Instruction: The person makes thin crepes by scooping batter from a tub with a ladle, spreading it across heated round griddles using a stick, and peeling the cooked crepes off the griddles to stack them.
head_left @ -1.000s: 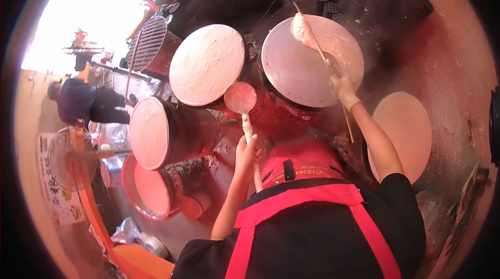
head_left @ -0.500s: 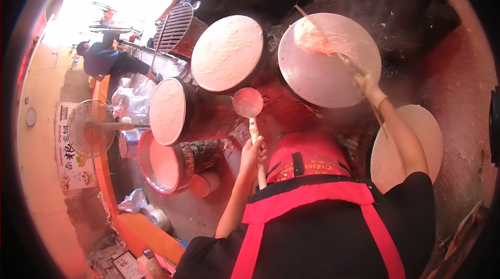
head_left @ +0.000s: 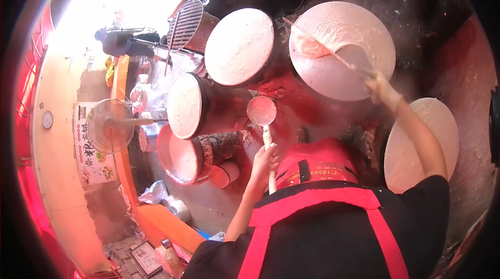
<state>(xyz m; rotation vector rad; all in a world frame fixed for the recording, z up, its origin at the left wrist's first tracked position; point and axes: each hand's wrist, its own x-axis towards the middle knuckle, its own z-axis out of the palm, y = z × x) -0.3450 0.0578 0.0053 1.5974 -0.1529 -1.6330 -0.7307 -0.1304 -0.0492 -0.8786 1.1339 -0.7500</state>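
My left hand (head_left: 265,160) is closed around the handle of a ladle (head_left: 262,110), whose round bowl faces up and looks coated with batter. With my right hand (head_left: 382,90) I grip a long thin wooden stick (head_left: 325,47) that lies across the large round griddle (head_left: 338,82). Pale batter (head_left: 359,21) covers the far and right parts of that griddle, with a thicker lump (head_left: 311,48) beside the stick on the left. Bare griddle surface shows towards the near side.
More round griddles with pale sheets stand at the upper middle (head_left: 239,44), the left (head_left: 185,106) and the right (head_left: 422,143). A batter bucket (head_left: 182,159), a fan (head_left: 109,126) and a slatted round rack (head_left: 186,25) are further left. A person (head_left: 117,43) is beyond them.
The view has turned, shifting the scene. On the large griddle, batter now spreads along the far and right sides, where it was mostly bare. My left hand still holds the ladle.
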